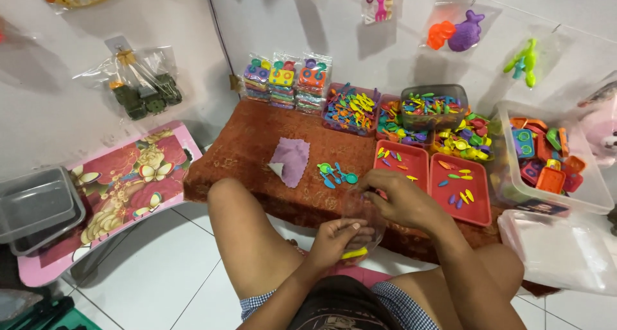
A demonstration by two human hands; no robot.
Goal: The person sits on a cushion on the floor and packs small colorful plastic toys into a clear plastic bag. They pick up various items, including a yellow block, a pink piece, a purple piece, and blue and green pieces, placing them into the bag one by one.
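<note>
Right, near end first: the person sits with bare knees up against a low desk (257,143) draped in a rust-red cloth.
Left hand (334,240): cupped under a clear plastic bag (363,224), its fingers pressed together around the bag's lower edge, thumb on top.
Right hand (402,201): at the bag's upper rim, fingers curled and pinching the plastic; I cannot tell whether a small piece sits between them.
Bag position: held in the air between the knees, just off the desk's front edge, mouth tilted up and away toward the trays.
Contents: one yellow piece (355,253) shows at the bottom, long axis lying roughly left to right; anything else inside is too blurred to tell.
Progress, as a judgement: early going, since the bag looks nearly empty while plenty of loose pieces wait on the desk.
Just beyond: a purple cloth (290,161) lies flat, and beside it a little cluster of teal and blue pieces (335,173).
Red trays (479,211): two side by side, each sprinkled with small coloured pieces, well spread out.
Further back: clear tubs (350,108) heaped with mixed bright pieces, and a larger clear bin (594,198) of chunkier orange and red toys at the right.
Far row: three sealed packs (283,82) stand against the wall.
</note>
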